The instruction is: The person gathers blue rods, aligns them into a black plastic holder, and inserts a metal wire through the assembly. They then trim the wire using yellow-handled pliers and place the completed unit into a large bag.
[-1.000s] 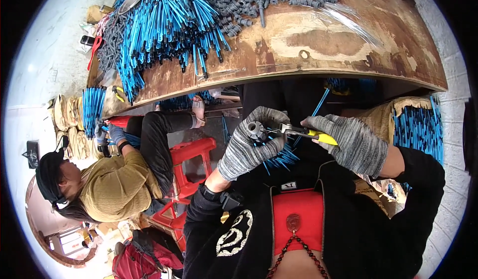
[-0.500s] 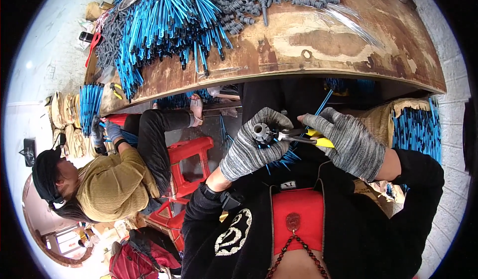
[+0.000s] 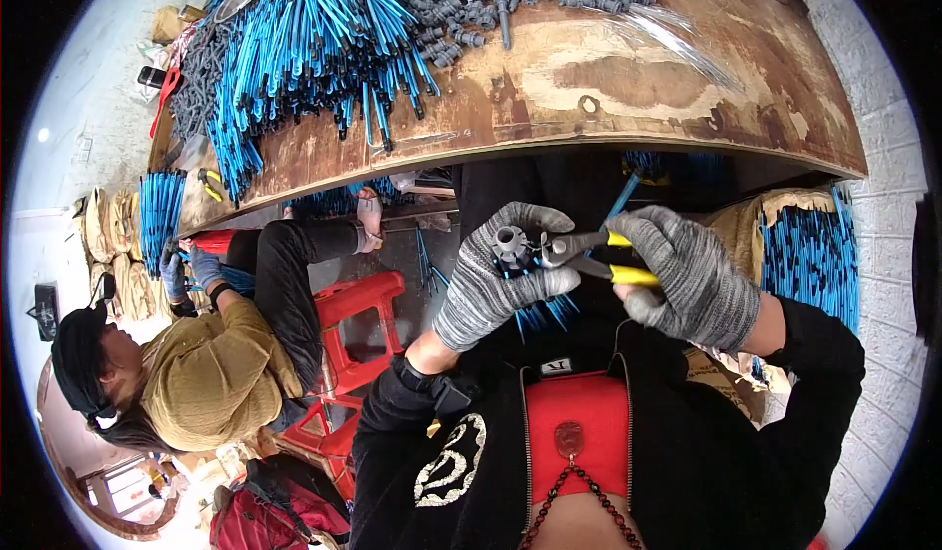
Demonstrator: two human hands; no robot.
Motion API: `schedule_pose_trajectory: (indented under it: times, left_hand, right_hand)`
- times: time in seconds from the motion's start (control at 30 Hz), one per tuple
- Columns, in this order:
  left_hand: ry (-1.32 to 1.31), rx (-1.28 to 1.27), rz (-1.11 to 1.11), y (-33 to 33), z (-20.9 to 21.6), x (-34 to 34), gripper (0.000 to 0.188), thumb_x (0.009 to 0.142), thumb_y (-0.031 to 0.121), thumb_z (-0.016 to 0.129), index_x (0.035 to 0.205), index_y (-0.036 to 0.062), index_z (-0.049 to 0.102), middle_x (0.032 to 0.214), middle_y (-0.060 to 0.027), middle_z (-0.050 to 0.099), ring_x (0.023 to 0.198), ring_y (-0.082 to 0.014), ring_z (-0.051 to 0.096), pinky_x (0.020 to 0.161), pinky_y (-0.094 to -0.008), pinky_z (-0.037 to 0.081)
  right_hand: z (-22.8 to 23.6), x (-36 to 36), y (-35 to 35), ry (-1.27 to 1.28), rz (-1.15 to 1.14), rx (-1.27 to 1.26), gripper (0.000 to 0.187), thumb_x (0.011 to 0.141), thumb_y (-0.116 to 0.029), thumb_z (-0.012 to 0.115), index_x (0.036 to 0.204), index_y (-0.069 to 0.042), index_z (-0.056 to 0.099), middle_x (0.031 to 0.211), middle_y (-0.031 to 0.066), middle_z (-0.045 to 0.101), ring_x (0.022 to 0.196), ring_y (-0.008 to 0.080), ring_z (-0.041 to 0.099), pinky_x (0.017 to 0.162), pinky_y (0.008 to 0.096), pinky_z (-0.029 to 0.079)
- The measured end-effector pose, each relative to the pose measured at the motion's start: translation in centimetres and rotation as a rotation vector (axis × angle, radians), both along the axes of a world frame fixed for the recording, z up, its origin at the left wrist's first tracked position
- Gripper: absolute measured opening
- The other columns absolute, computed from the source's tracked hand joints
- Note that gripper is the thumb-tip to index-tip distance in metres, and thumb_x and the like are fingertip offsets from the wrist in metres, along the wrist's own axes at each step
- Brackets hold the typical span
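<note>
Two fingers (image 3: 530, 218) of left hand (image 3: 491, 275) pinch grey fitting (image 3: 509, 243) against pliers (image 3: 579, 253).

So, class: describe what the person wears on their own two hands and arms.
Both the left hand and right hand wear grey speckled knit gloves. Long black sleeves cover both arms, and a dark wristband sits at the left wrist.

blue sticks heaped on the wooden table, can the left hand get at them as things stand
Probably not at once: the left hand is closed on a grey fitting below the table edge; the blue sticks lie uncovered.
</note>
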State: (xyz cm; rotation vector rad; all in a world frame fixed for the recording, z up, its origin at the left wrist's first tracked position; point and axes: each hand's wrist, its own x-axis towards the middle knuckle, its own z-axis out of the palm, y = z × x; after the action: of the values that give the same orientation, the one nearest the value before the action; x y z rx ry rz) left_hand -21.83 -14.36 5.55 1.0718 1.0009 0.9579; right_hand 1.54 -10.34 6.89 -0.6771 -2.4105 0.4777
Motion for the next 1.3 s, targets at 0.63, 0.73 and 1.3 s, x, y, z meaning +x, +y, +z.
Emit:
schedule_pose_trajectory:
  times: [0.63,0.73,1.3]
  left_hand:
    - [-0.153,0.017,-0.144,0.7,-2.1,-1.8,0.064,0.053,0.021,0.090,0.106,0.0013,0.060,0.100,-0.0068,0.065,0.093,-0.0142,0.061,0.083,-0.0276,0.049]
    - [-0.132,0.032,-0.149,0.4,-2.5,-1.6,0.064,0.054,0.021,0.090,0.107,0.0012,0.060,0.100,-0.0064,0.065,0.093,-0.0142,0.061,0.083,-0.0277,0.049]
    - [-0.027,-0.014,0.069,0.3,-1.5,-0.8,0.062,0.055,0.017,0.089,0.108,0.0023,0.061,0.099,-0.0050,0.065,0.094,-0.0117,0.060,0.085,-0.0274,0.048]
  right_hand:
    - [2.0,-0.3,1.0,-0.242,0.216,-1.317,0.038,0.083,-0.022,0.067,0.112,-0.002,0.052,0.071,0.0057,0.061,0.057,0.0171,0.062,0.050,0.0294,0.049]
    - [1.8,-0.5,0.3,-0.209,0.233,-1.524,0.038,0.083,-0.026,0.067,0.110,-0.003,0.053,0.069,0.0044,0.060,0.056,0.0151,0.061,0.047,0.0280,0.047]
    - [3.7,-1.3,1.7,-0.358,0.052,-0.463,0.047,0.080,-0.024,0.071,0.117,-0.005,0.049,0.078,0.0094,0.061,0.061,0.0176,0.062,0.051,0.0276,0.050]
